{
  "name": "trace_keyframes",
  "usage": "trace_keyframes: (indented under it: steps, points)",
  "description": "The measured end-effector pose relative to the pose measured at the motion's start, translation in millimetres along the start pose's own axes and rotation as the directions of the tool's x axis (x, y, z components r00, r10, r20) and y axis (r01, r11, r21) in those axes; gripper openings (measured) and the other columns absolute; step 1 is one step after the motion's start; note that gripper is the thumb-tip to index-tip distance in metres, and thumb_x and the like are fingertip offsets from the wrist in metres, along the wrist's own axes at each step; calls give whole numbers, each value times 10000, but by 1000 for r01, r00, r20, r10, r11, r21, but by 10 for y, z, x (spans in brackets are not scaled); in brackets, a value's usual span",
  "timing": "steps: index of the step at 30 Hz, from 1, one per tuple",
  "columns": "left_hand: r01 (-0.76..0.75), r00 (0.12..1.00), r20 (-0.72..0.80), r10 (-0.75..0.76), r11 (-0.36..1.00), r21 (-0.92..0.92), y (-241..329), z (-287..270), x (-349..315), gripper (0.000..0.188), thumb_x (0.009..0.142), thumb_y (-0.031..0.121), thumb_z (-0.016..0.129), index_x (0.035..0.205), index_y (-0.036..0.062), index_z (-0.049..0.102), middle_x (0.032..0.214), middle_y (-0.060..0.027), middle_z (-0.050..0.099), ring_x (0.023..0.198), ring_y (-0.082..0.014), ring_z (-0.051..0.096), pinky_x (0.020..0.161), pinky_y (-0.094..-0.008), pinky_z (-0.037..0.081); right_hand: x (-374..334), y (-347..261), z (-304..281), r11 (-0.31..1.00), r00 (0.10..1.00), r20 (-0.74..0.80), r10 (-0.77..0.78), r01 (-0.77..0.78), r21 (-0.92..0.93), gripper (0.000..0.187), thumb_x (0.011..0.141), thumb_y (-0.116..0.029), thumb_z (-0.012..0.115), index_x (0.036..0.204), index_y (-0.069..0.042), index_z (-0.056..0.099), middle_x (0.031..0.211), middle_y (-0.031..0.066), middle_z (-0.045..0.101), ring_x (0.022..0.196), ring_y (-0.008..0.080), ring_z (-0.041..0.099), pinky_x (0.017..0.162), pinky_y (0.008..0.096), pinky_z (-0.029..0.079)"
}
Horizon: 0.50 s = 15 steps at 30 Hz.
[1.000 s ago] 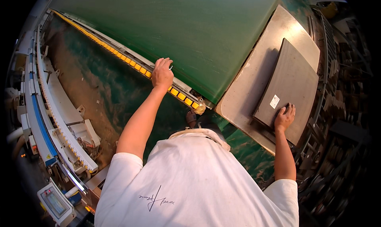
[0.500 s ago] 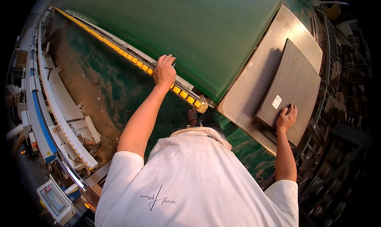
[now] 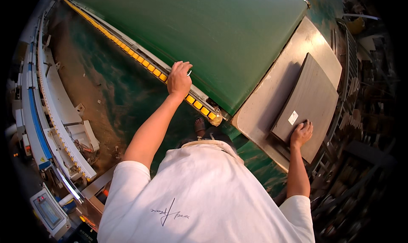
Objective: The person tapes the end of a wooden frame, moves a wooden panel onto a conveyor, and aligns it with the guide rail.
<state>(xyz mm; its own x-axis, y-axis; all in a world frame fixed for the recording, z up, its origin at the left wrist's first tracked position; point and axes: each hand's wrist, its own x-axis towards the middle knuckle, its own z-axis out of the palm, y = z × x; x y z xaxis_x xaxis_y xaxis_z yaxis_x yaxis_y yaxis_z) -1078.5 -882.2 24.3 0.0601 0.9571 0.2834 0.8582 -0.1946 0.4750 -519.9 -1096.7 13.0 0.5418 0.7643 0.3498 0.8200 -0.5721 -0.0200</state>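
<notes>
My left hand (image 3: 179, 79) is above the edge rail of a wide green conveyor belt (image 3: 229, 47), beside a row of yellow rollers (image 3: 148, 66). Its fingers are curled, with a small pale object at the fingertips that is too small to name. My right hand (image 3: 301, 134) lies on a brown wood-grain panel (image 3: 316, 102), fingers bent slightly and pressing on its surface, just below a white label (image 3: 293, 117). The panel rests on a light, smooth tabletop (image 3: 259, 111), close to the belt's right edge. A lower board's edge shows under its near corner.
On the left stands a curved-looking machine line with a blue strip (image 3: 35, 122) and a control screen (image 3: 50, 211). Dark racks with a railing (image 3: 350, 60) run along the right. My foot (image 3: 199, 126) is on the green, dusty floor near the belt's corner.
The view has shifted slightly, so the panel and tabletop appear a little lower and further left. My right hand's fingers are more bent on the panel. My left hand stays by the rail.
</notes>
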Motion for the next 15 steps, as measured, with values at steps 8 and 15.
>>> trace_keyframes:
  steps: [8,15]
  points:
    - [-18,979,-204,0,996,-87,-76,-9,11,279,826,-43,583,1039,71,724,1157,-64,735,1184,-309,633,1063,-433,502,962,-3565,207,555,721,-189,-666,649,521,532,973,-288,675,1454,-100,545,1570,200,439,1475,391,379,1197,538,309]
    - [11,951,-303,-58,988,-154,-56,-50,-17,283,807,-70,572,998,72,724,1085,-57,752,1113,-323,670,1087,-456,496,1086,-4297,968,686,700,70,-710,667,289,740,1037,-622,427,1619,-171,357,1696,169,263,1585,347,181,1272,558,125]
